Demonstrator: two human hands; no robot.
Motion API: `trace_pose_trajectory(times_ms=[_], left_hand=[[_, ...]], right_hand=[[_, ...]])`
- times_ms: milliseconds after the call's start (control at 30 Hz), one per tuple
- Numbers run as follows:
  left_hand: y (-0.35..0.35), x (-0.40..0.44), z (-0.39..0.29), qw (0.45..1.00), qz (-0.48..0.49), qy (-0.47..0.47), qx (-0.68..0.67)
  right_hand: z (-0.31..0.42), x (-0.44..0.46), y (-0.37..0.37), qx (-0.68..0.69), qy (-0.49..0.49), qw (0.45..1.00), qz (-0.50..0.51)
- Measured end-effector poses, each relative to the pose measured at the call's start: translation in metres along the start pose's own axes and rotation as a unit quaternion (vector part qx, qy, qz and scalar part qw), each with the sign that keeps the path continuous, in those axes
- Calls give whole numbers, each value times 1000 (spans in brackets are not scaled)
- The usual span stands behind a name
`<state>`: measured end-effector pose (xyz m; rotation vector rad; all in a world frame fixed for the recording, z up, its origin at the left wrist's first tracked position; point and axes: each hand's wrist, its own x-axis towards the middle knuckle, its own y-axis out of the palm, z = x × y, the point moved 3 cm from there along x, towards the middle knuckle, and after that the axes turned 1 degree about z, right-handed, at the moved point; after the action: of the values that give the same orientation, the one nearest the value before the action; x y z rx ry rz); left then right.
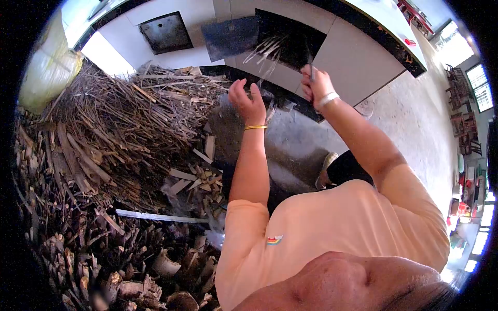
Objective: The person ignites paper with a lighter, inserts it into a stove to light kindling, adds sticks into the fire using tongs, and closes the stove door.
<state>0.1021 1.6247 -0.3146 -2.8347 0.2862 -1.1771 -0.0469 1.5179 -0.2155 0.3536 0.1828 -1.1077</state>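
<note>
My right hand [316, 85] is closed around a thin dark rod that points up toward a black opening [295, 39] in the white stove front. Pale, thin sticks [267, 49] show in front of the opening, smeared by motion; nothing shows clearly what supports them. Below and left of them, my left hand [248, 103] is raised with its fingers curved and apart, and nothing can be seen in it. A dark metal door [230, 37] stands open left of the opening.
Dry twigs [140, 109] are heaped at the left, with thicker logs [166, 264] below and split wood pieces [205, 179] near my left arm. A pale strip [161, 216] lies across the wood. The white counter [386, 31] overhangs at the upper right. A pale sack [46, 72] stands far left.
</note>
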Motion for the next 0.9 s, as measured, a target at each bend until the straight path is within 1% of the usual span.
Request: trace_pose_trajectory(times_ms=[67, 133, 167, 200, 267, 300, 333, 400, 467, 500, 600, 633, 733, 800, 900], left_hand=[[-1, 2, 9, 1000, 15, -10, 12], [-6, 5, 12, 999, 26, -23, 27], [-8, 6, 14, 999, 29, -19, 28], [-10, 6, 17, 999, 35, -30, 16], [-10, 12, 21, 999, 36, -40, 3], [-9, 13, 22, 999, 23, -35, 6], [-8, 12, 23, 999, 13, -33, 9], [-6, 14, 24, 1000, 17, -24, 6], [-2, 13, 23, 998, 23, -49, 21], [1, 12, 22, 999, 17, -43, -1], [9, 6, 18, 996, 36, -68, -33], [12, 4, 17, 996, 41, -66, -33], [17, 4, 10, 999, 44, -31, -6], [21, -1, 10, 993, 73, -87, -11], [25, -5, 14, 992, 86, -91, -13]], right_hand=[[-6, 35, 13, -49, -8, 996, -68], [-6, 65, 18, -182, -35, 978, -93], [-14, 92, 10, -228, -54, 963, -133], [-20, 106, 3, -209, -72, 963, -154], [-37, 123, -16, -251, -117, 947, -161], [-32, 93, -11, -238, -99, 959, -122], [-29, 65, -5, -219, -80, 966, -115], [-32, 29, -10, -167, -73, 982, -44], [-38, -2, -9, -93, -52, 994, -31], [-38, -16, -8, -99, -49, 992, -55], [-45, -36, -9, -94, -40, 995, 11], [-43, -41, -8, -116, -29, 993, 3], [-44, -60, -9, -113, -43, 993, 17], [-42, -78, -7, -105, -36, 993, 45], [-42, -97, -10, -82, -23, 995, 51]])
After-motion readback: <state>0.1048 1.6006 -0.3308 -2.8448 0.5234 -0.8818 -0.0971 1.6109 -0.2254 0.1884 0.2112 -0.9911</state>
